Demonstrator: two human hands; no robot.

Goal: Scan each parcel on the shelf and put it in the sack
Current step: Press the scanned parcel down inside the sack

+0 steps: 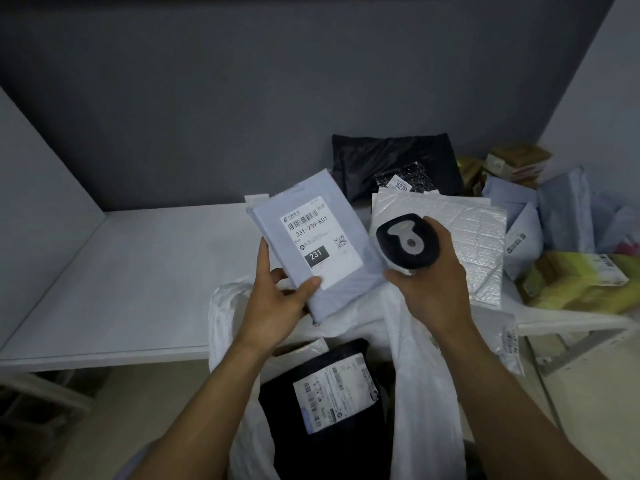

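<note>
Pale blue-grey plastic wraps the parcel (349, 268) that the left hand (277, 303) grips. The thumb presses on the lower corner of the parcel's white label (320, 242), and the other fingers are curled behind it, one of them showing along its left edge. The parcel is tilted, label towards the camera, and is held above the shelf's front edge and the sack's mouth. The label carries a barcode, "231-239-K01" and a black box reading "231".

Just to its right, the right hand (429, 289) is clasped round a black handheld scanner (407, 242) with a grey insert. The thumb is under its near side and the fingertips wrap over its far right side. The scanner's head is close beside the parcel's right edge; whether they touch cannot be told.

Below both hands hangs the white plastic sack (426, 375), its mouth open. Inside it lies a black parcel (287, 445) with its white label facing up.

The white shelf (138, 271) is bare on the left. On its right side lies a white bubble mailer (478, 244), directly behind the scanner. A black bag (381, 157) leans at the back wall, with pale grey mailers (561, 213), brown boxes (516, 161) and yellow-green boxes (581, 282) heaped to the right.
</note>
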